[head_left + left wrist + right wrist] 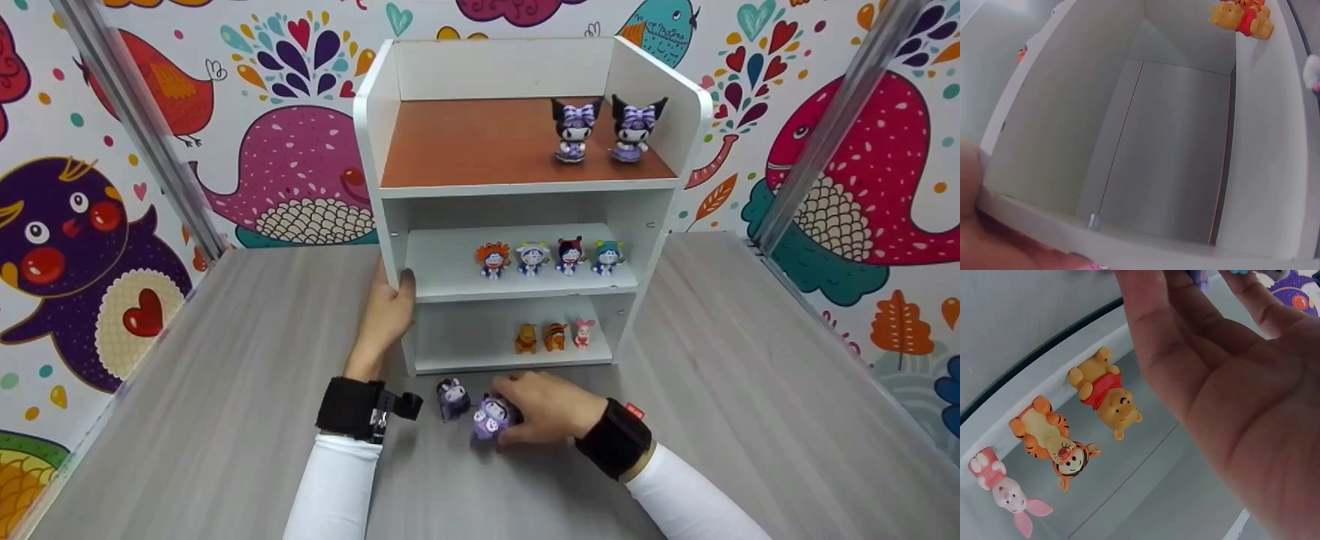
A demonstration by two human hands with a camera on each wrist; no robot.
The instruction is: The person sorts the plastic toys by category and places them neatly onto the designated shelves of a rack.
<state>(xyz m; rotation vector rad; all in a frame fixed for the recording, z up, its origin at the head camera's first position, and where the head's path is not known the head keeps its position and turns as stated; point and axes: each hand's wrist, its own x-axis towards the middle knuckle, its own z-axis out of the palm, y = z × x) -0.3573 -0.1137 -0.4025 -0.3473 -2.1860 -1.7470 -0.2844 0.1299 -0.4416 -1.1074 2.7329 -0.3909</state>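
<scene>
My left hand (388, 315) grips the left side panel of a small white shelf unit (525, 191); in the left wrist view the fingers (1022, 247) wrap around the panel's front edge. On the floor before the unit, my right hand (559, 409) holds a light-purple figurine (492, 418) between thumb and fingers. The right wrist view shows little of that figurine. Just left of it lies a second figurine (453, 399), darker purple and black, touched by neither hand.
Two black-eared purple figurines (574, 131) stand on the brown top shelf at the right. Several small figures in animal hats (532, 258) line the middle shelf. A bear (526, 339), a tiger (555, 337) and a piglet (583, 332) stand on the bottom shelf. Patterned walls (300, 172) enclose the surface.
</scene>
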